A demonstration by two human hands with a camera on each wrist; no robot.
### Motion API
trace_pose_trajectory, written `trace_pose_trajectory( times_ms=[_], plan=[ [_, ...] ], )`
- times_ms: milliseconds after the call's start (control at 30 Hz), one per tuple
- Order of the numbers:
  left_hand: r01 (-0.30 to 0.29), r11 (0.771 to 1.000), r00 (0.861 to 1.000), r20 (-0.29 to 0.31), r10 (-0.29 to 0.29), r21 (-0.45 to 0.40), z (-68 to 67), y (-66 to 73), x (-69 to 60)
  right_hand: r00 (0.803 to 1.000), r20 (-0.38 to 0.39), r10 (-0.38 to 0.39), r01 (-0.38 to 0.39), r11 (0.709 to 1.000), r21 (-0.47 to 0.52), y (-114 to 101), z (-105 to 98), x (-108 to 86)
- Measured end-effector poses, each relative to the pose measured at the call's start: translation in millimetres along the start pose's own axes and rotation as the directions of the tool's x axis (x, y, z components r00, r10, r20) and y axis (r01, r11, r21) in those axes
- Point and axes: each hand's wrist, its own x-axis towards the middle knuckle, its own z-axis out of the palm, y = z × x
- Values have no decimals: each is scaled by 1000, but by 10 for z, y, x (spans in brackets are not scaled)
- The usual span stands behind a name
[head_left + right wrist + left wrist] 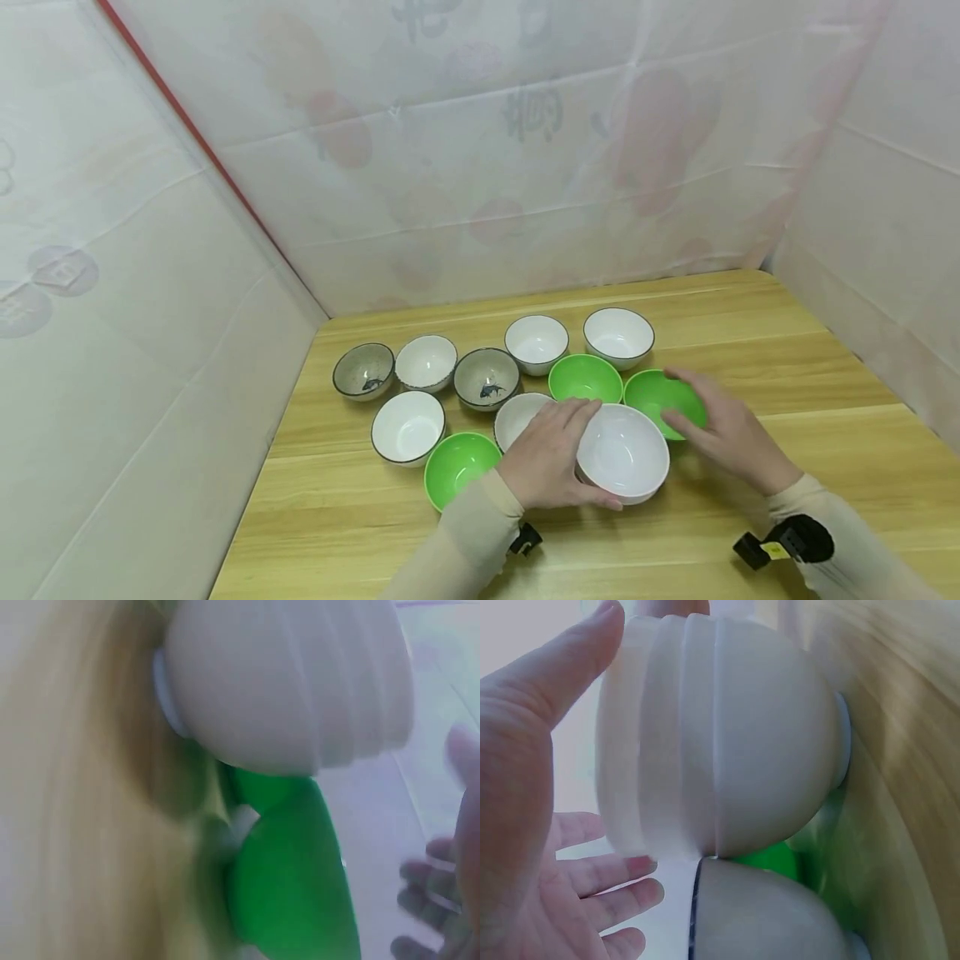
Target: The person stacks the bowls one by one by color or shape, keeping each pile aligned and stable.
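In the head view, a stack of nested white bowls is near the front of the group. My left hand holds it from the left, thumb on the near side and fingers at the far rim. The left wrist view shows the stacked rims of the white bowls between thumb and fingers, the foot close to the table. My right hand is beside a green bowl, fingers spread, with nothing in its grasp. In the blurred right wrist view, that hand appears apart from the green bowl.
Two more green bowls stand nearby. Behind and left are black-rimmed white bowls, grey fish-patterned bowls and plain white bowls. A wooden table carries them, with white sheeting around its back and sides.
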Motion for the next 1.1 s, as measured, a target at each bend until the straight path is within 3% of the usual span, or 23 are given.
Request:
trace_pose_trajectory(
  times_ms=[133,300,500,733,1000,1100],
  plan=[
    [-3,1000,1000,1,3,-7,-32,-20,-10,984,-31,177,-177,984,-9,82,-75,60],
    [0,1000,1000,20,0,6,-48,-30,-21,944,18,330,-330,944,-12,251,-120,91],
    [27,999,998,58,-29,21,-68,-22,-32,929,96,358,-360,933,1,439,-44,87],
    [28,999,998,51,-30,32,-55,-6,-34,932,83,352,-356,934,36,547,80,61],
    [37,999,998,51,-39,33,-85,-18,-47,885,61,462,-466,876,127,656,117,59],
    [49,995,998,46,-53,91,-165,-51,-49,871,35,491,-489,856,168,717,131,54]
  ],
)
